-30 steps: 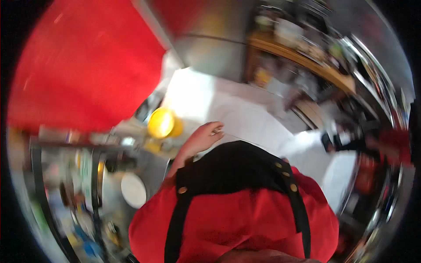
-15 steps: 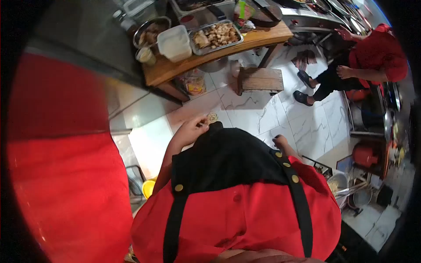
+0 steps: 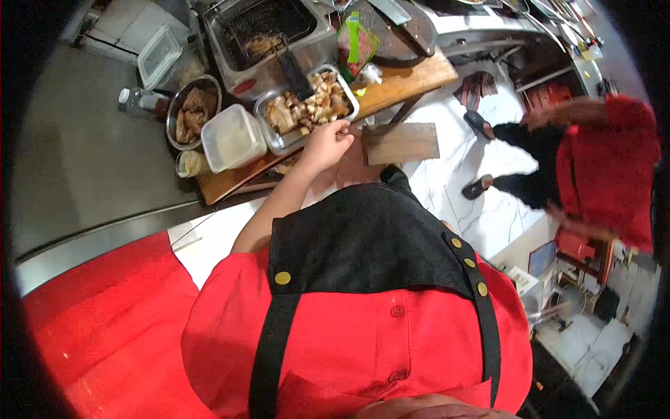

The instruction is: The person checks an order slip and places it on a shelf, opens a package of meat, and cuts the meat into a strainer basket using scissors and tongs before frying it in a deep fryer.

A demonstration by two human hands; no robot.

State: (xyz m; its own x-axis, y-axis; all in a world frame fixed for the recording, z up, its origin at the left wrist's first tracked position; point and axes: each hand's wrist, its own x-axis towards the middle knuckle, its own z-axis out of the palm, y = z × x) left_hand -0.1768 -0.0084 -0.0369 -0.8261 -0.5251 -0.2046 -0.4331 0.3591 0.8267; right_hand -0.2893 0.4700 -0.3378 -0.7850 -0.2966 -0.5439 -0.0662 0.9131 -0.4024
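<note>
My left hand (image 3: 327, 146) is at the near edge of the wooden counter (image 3: 401, 87), just below the metal tray of chopped meat (image 3: 307, 105). Its fingers are curled together, and whatever may be in them is too small to make out. A white lidded tub (image 3: 234, 140) stands left of the tray, beside a metal bowl of meat (image 3: 195, 112). A dark handle (image 3: 296, 75) lies across the back of the tray. My right hand is almost wholly hidden beyond the black apron (image 3: 370, 237).
A co-worker in a red shirt (image 3: 611, 167) stands at the right near the stove. A wooden stool (image 3: 400, 143) is on the tiled floor before the counter. A round dark board (image 3: 401, 35) holds a cleaver. Red cloth (image 3: 112, 335) hangs at the lower left.
The view has swung so the counter is nearer. My left hand has moved up to the tray's edge, and my right hand has dropped from sight. The co-worker's arms have moved.
</note>
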